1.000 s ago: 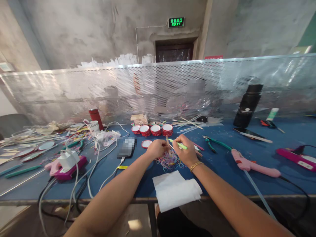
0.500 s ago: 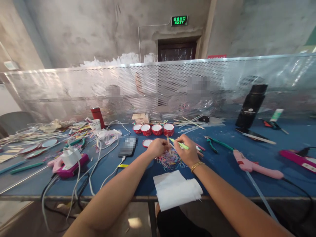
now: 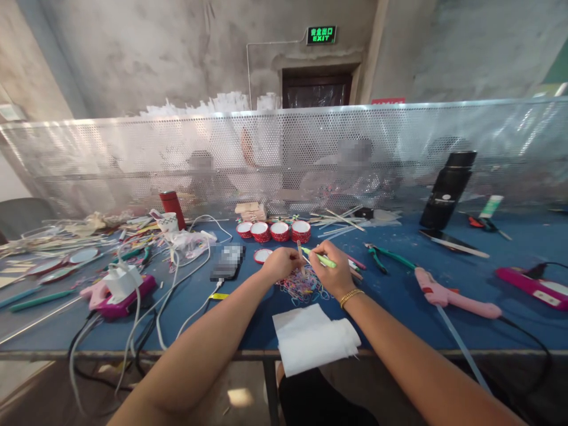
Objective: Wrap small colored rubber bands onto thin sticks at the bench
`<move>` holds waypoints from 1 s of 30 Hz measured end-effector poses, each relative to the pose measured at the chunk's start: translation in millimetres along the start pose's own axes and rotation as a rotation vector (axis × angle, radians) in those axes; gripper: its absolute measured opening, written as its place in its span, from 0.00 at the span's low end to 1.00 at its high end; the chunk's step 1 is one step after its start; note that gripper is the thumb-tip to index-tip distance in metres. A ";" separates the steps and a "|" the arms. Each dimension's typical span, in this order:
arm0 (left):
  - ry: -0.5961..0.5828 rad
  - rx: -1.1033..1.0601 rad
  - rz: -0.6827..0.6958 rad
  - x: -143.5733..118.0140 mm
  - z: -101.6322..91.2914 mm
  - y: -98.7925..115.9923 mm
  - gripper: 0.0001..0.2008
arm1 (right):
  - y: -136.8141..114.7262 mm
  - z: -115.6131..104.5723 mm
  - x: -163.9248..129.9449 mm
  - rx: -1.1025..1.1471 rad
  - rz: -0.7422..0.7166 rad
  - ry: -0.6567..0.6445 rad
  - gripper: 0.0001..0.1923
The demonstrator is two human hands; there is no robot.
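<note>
Pinched upright in my left hand (image 3: pixel 284 265) is a flat wooden craft stick (image 3: pixel 300 251). My right hand (image 3: pixel 335 269) grips a light green marker (image 3: pixel 326 261), its tip close to the stick; whether they touch is too small to tell. Beneath both hands lies a pile of thin coloured loops (image 3: pixel 299 289) that look like rubber bands. More pens (image 3: pixel 356 265) lie partly hidden beside my right hand. Beyond the hands stand several stacks of red-rimmed white discs (image 3: pixel 279 229), and a single disc (image 3: pixel 262 255) lies left of my left hand.
A folded white cloth (image 3: pixel 315 340) hangs over the table's front edge. At right are pliers (image 3: pixel 377 259), a pink glue gun (image 3: pixel 457 297) and a black bottle (image 3: pixel 448 189). Leftward lie a phone (image 3: pixel 228 262), cables and a power strip (image 3: pixel 128 299). A perforated metal screen (image 3: pixel 266 142) stands behind.
The whole view has shifted slightly, so everything sits a little further left. Both hands keep nearly the same pose, with the stick and marker still held close together.
</note>
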State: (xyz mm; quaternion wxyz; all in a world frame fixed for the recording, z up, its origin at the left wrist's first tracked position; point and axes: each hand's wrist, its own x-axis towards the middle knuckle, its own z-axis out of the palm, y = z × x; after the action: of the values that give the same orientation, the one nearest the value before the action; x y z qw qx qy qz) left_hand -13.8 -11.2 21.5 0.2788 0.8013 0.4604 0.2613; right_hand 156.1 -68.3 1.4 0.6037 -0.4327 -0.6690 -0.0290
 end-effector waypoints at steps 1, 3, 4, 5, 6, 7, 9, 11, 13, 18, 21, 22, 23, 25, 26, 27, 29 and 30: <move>0.000 0.000 0.006 0.0 -0.1 0.2 0.19 | -0.1 0.3 0.0 -0.003 -0.002 0.000 0.07; -0.004 -0.001 0.014 -0.1 -0.3 0.7 0.18 | 0.0 1.1 -0.1 -0.010 -0.005 -0.001 0.07; -0.006 -0.004 0.017 -0.1 -0.3 0.9 0.18 | 0.2 1.5 -0.1 -0.013 -0.005 -0.005 0.07; -0.008 -0.005 0.018 -0.1 -0.2 1.0 0.17 | 0.6 1.9 0.0 -0.015 -0.004 -0.010 0.07; -0.007 -0.006 0.016 0.0 -0.1 1.0 0.17 | 1.1 2.3 0.1 -0.018 -0.003 -0.015 0.07; -0.005 -0.005 0.011 0.1 0.1 1.0 0.17 | 1.8 2.5 0.3 -0.021 -0.002 -0.017 0.07; -0.003 -0.001 -0.001 0.3 0.5 0.7 0.17 | 3.4 2.8 0.8 -0.038 0.002 -0.004 0.07; -0.007 0.002 -0.012 0.5 0.6 0.5 0.17 | 4.7 2.6 1.3 -0.057 0.010 0.023 0.07; -0.011 0.001 -0.014 0.6 0.5 0.5 0.17 | 4.9 2.0 1.5 -0.063 0.012 0.034 0.08; -0.017 -0.014 0.025 0.8 0.4 0.7 0.17 | 0.9 0.5 1.4 -0.036 -0.021 0.000 0.08; -0.008 -0.012 0.035 1.7 1.3 -0.4 0.17 | 0.4 0.4 1.6 -0.024 -0.027 -0.010 0.08; -0.004 -0.008 0.033 2.1 1.8 -0.8 0.17 | 1.1 0.6 1.6 -0.028 -0.025 -0.009 0.08; 0.000 -0.005 0.030 2.4 2.2 -1.2 0.17 | 2.1 0.7 1.6 -0.035 -0.021 -0.006 0.08; 0.003 -0.006 0.013 2.8 2.9 -1.5 0.16 | 4.4 0.8 1.6 -0.056 -0.005 0.013 0.08; 0.003 -0.010 0.002 2.8 3.1 -1.3 0.16 | 5.4 0.7 1.5 -0.063 0.006 0.024 0.08; 0.002 -0.016 -0.006 2.8 3.2 -0.9 0.16 | 6.1 0.5 1.3 -0.067 0.016 0.034 0.08; 0.003 -0.022 -0.009 2.5 3.0 0.2 0.17 | 6.3 -0.3 1.2 -0.056 0.029 0.036 0.08; 0.006 -0.019 -0.001 2.4 2.7 0.8 0.18 | 5.9 -0.7 1.2 -0.046 0.025 0.030 0.08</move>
State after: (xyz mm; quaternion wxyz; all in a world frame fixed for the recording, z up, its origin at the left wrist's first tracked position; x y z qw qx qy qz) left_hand -10.5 -10.0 20.5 0.2854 0.7975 0.4591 0.2679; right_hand 160.4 -64.4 -0.3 0.6039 -0.4541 -0.6537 -0.0434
